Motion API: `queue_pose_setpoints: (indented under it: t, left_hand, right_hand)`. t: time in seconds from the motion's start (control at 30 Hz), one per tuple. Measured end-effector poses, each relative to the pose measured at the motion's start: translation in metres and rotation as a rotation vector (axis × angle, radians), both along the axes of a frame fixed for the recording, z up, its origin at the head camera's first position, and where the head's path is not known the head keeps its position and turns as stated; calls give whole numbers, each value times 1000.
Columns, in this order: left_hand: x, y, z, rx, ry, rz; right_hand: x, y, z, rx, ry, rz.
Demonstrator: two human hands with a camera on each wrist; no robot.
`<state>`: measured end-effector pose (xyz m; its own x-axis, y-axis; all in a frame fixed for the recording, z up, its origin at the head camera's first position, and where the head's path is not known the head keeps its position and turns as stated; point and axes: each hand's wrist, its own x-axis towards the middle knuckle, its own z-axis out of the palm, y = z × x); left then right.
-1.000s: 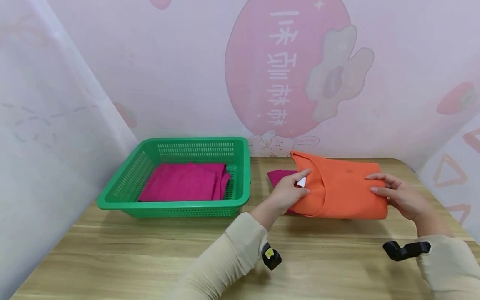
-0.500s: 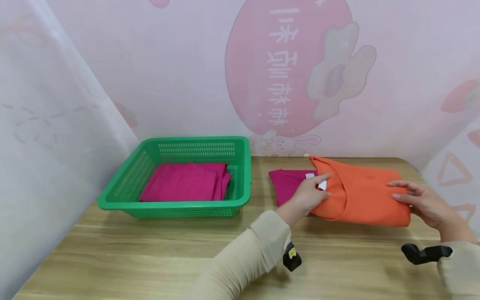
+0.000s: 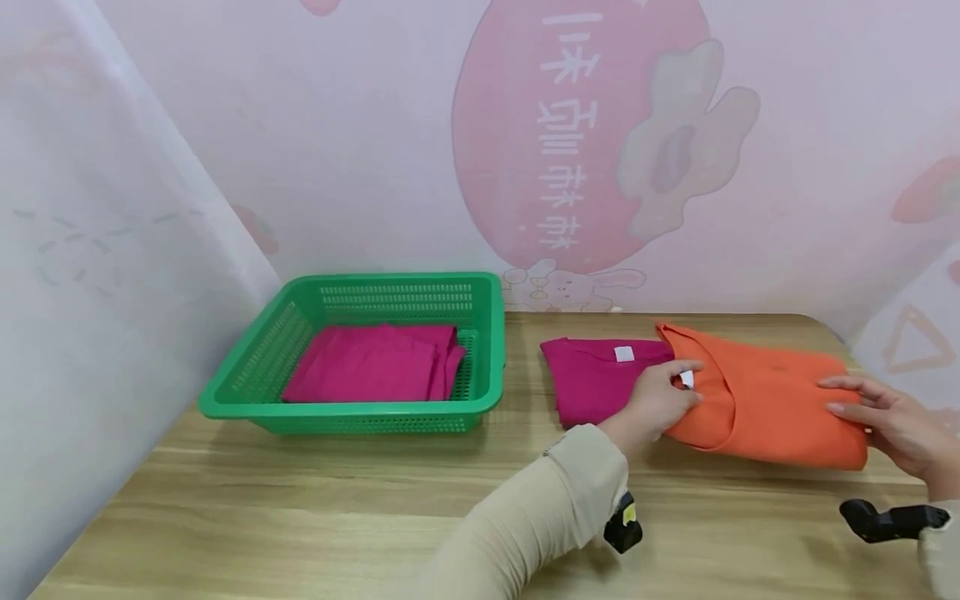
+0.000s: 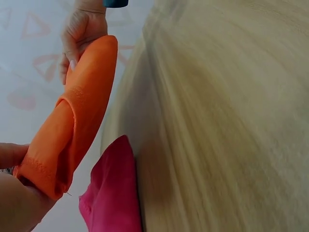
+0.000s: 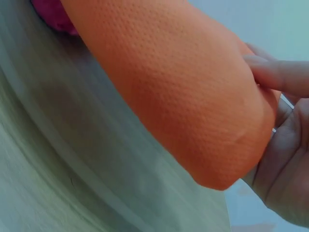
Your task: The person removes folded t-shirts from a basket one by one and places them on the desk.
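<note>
A folded orange shirt (image 3: 787,400) is held up by both hands at the right of the table. My left hand (image 3: 656,400) grips its collar end, beside a white label (image 3: 686,379). At the opposite end, my right hand (image 3: 900,421) pinches the folded edge, thumb on top in the right wrist view. Below and to the left lies a folded magenta shirt (image 3: 592,379) with a white tag at its neck, partly covered by the left hand and the orange shirt. In the left wrist view a gap shows between the orange shirt (image 4: 89,92) and the table.
At the left stands a green plastic basket (image 3: 375,409) with slotted walls. Folded magenta cloth (image 3: 367,362) lies inside it. The wooden table (image 3: 315,517) reaches back to a printed pink curtain (image 3: 360,150).
Both hands have carried the orange shirt to the right and slightly nearer. More of the magenta shirt beneath is uncovered, including its white tag. The basket stays in place.
</note>
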<state>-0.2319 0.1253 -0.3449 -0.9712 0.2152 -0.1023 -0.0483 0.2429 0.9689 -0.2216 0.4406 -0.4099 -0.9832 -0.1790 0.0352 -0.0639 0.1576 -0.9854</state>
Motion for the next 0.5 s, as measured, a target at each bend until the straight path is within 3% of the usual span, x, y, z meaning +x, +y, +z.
queue_pose_setpoints:
  t: [0.13, 0.23, 0.37, 0.5]
  left_hand:
    - [2, 12, -2, -23, 2, 12]
    - [3, 18, -5, -37, 9, 21]
    - [3, 25, -10, -57, 13, -5]
    - [1, 30, -16, -92, 19, -53]
  right_hand:
    - [-15, 41, -34, 54, -25, -66]
    - [-19, 55, -41, 62, -28, -69]
    - [-14, 49, -34, 91, -48, -101]
    - [-1, 26, -13, 97, -68, -115]
